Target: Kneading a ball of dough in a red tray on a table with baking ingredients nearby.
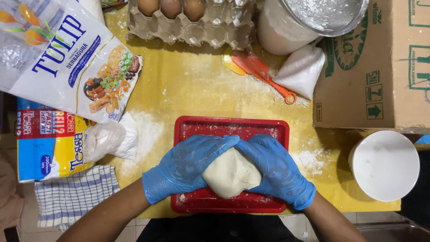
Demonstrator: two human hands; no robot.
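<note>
Lying at far left on the yellow tabletop point(192, 85): a big white flour bag point(62, 54), tilted, overlapping a yellow and red packet point(49, 143) beneath it. Resting just below those, hanging off the tabletop edge: a blue checked cloth point(74, 195). Sitting beside the packet, a small clear bag of white powder point(112, 139), with loose flour dusting the tabletop around it.

Wearing a blue glove, the left hand point(186, 168) curling around the left side of a pale dough ball point(232, 174), fingers wrapping over its top. Sitting in the middle of a red tray point(233, 127), the dough, near the front edge of the tabletop. Pressing against the dough's right side, the gloved right hand point(277, 170), fingertips meeting those of the left above the dough; both clamping on it.

Standing behind the tray at the back edge: a grey egg carton point(192, 22) holding three brown eggs point(170, 6). Lying right of that, an orange spatula point(262, 74), then a knotted white bag point(302, 69), with a sieve point(327, 13) resting on a tub above. Crowding the far right: a cardboard box point(376, 62), and in front of it a white bowl point(385, 166), well apart from the tray.
</note>
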